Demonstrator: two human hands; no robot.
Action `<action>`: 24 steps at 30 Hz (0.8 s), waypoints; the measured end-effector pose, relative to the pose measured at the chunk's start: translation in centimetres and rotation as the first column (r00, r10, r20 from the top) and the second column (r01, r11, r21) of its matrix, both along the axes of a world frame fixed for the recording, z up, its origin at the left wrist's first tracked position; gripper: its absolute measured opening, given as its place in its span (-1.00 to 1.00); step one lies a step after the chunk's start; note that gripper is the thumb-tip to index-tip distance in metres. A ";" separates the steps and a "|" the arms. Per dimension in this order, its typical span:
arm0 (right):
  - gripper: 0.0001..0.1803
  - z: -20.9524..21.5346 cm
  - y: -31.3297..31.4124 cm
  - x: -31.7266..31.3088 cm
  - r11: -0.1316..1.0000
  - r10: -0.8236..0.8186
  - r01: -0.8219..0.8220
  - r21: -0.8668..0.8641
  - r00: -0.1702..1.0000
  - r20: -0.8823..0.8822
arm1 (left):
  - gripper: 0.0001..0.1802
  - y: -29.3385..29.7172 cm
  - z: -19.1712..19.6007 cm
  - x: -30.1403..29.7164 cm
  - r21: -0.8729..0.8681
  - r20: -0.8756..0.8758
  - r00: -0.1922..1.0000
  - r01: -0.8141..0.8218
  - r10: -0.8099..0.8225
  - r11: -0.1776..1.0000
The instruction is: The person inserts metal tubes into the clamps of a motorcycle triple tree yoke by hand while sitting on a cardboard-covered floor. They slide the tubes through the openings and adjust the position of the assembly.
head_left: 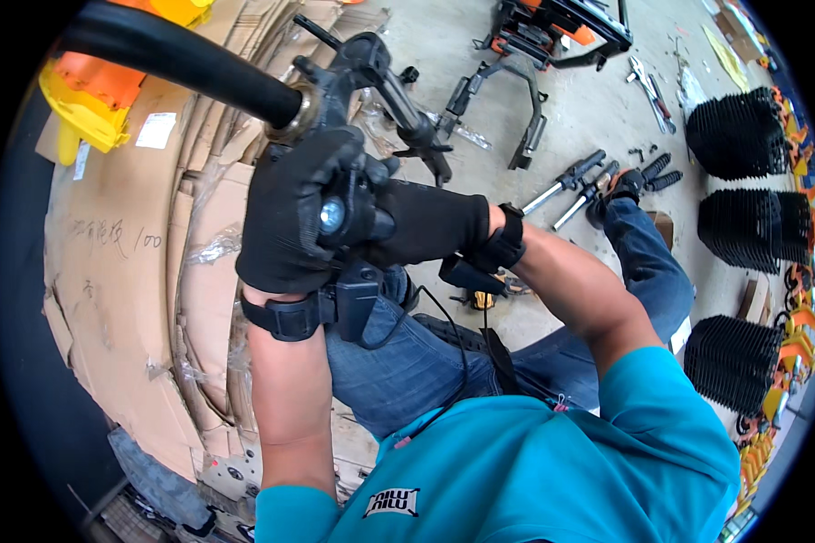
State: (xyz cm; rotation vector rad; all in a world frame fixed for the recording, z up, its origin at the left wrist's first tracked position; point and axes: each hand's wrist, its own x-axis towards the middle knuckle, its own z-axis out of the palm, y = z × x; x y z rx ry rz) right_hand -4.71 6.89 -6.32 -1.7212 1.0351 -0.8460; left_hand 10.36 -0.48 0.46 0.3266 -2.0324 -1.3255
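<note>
A thick black tube slants in from the upper left to a brass-coloured ring. Beyond the ring is a dark metal fork bracket with arms and a cross rod. My left hand, in a black glove, is closed with curled fingers at the frame's neck just below the ring. My right hand, also gloved, reaches in from the right and meets the left; its fingers are hidden behind a small black device with a round lens. Black straps circle both wrists.
Flattened cardboard lies along the left, with yellow and orange plastic parts on top. Fork tubes, a black U-shaped frame and pliers lie on the floor. Stacked black ribbed parts line the right side.
</note>
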 end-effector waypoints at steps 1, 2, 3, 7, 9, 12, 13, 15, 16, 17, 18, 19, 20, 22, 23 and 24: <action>-0.64 0.3 0.2 -0.9 0.998 0.048 -0.048 0.031 0.999 0.005 | -0.58 0.4 0.6 -0.3 -0.081 0.021 1.000 -0.009 0.011 0.997; -0.62 0.8 0.4 -1.3 0.993 0.096 -0.097 0.068 0.995 0.017 | -0.57 0.7 1.0 -0.2 -0.154 0.048 0.999 -0.015 0.023 0.988; -0.58 0.8 0.3 -1.5 0.984 0.114 -0.121 0.133 0.992 0.062 | -0.51 0.2 0.0 -0.1 -0.161 0.053 0.997 -0.044 0.053 0.986; -0.70 0.3 1.1 0.2 0.957 -0.247 0.245 -0.158 0.969 0.009 | -0.46 -0.5 -0.9 0.2 -0.069 0.079 0.997 0.022 -0.017 0.997; -0.76 -0.8 1.4 0.7 0.923 -0.356 0.329 -0.198 0.927 -0.118 | -0.44 0.1 -0.3 -0.1 -0.119 0.090 0.996 -0.011 0.022 0.993; -0.75 -1.0 1.7 0.9 0.887 -0.430 0.388 -0.252 0.891 -0.141 | -0.40 -0.3 -0.2 0.0 -0.162 0.118 0.993 -0.006 0.025 0.987; -0.73 -1.1 1.7 0.9 0.894 -0.421 0.382 -0.233 0.895 -0.149 | -0.40 -0.3 -0.9 0.0 -0.029 0.075 0.997 0.022 -0.020 0.999; -0.71 -1.3 1.4 -0.1 0.929 -0.338 0.312 -0.198 0.934 -0.117 | -0.42 0.3 0.3 -0.6 -0.220 0.110 0.993 -0.014 0.039 0.975; -0.74 -1.3 1.2 -0.2 0.921 -0.274 0.239 -0.308 0.959 -0.074 | -0.42 0.5 -0.2 -0.5 -0.010 0.049 0.998 0.035 -0.034 0.999; -0.77 -1.1 0.7 -0.2 0.890 -0.206 0.171 -0.423 0.978 -0.037 | -0.41 0.6 -0.9 -0.5 0.189 -0.024 0.995 0.100 -0.098 0.977; -0.80 -0.9 0.3 -0.3 0.839 -0.132 0.105 -0.533 0.991 -0.011 | -0.41 0.5 -1.2 -0.7 0.178 -0.070 0.991 0.124 -0.113 0.976; -0.84 -0.7 0.3 -0.3 0.888 -0.076 0.080 -0.453 0.997 0.026 | -0.41 0.5 -1.4 -1.0 0.166 -0.121 0.984 0.148 -0.129 0.975; -0.82 -0.6 0.3 -0.4 0.922 -0.043 0.059 -0.382 0.998 0.051 | -0.42 0.5 -1.3 -1.1 0.218 -0.098 0.989 0.134 -0.115 0.967; -0.79 -0.7 0.5 -0.7 0.972 0.016 0.009 -0.235 0.994 0.107 | -0.43 0.8 -0.7 -0.9 0.319 -0.051 0.995 0.101 -0.089 0.942; -0.70 -0.7 0.8 -0.5 0.967 -0.041 0.048 -0.250 0.999 0.035 | -0.44 1.0 -0.2 -1.0 0.401 -0.016 0.996 0.089 -0.090 0.912; -0.60 -0.7 1.0 -0.2 0.961 -0.098 0.085 -0.264 0.995 -0.036 | -0.46 1.1 0.2 -0.9 0.481 0.020 0.996 0.070 -0.090 0.874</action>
